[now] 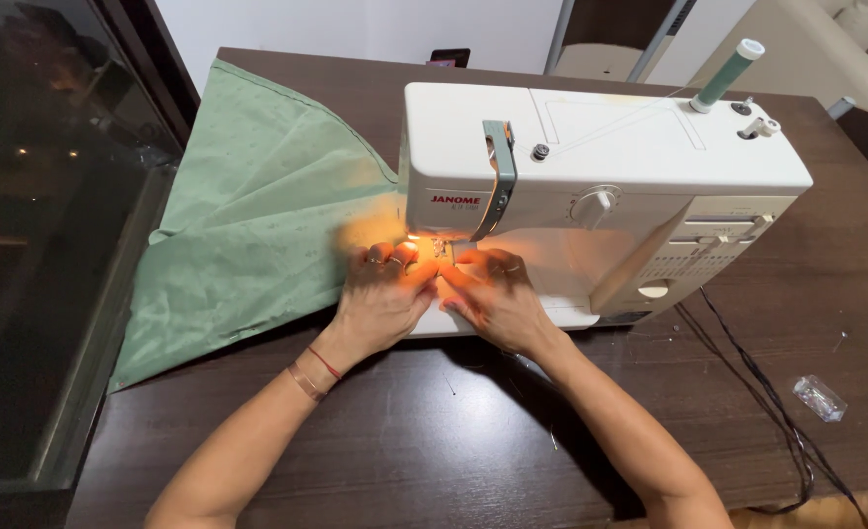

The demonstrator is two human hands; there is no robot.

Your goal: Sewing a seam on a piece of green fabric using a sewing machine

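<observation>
Pressing soft green fabric (258, 225) under boxy white sewing machine (600, 167), both hands (439, 294).

A sewing machine (600, 186) stands on the table (453, 441), right of centre. Cloth (248, 225) lies on the table to its left and runs under its needle end. Both hands rest on the machine's near side at the needle, the left hand (380, 299) just left of the right hand (497, 299), fingertips touching. A spool (727, 76) stands on the machine's far right top. Cords (757, 382) trail near right, a small packet (820, 398) right of them.
</observation>
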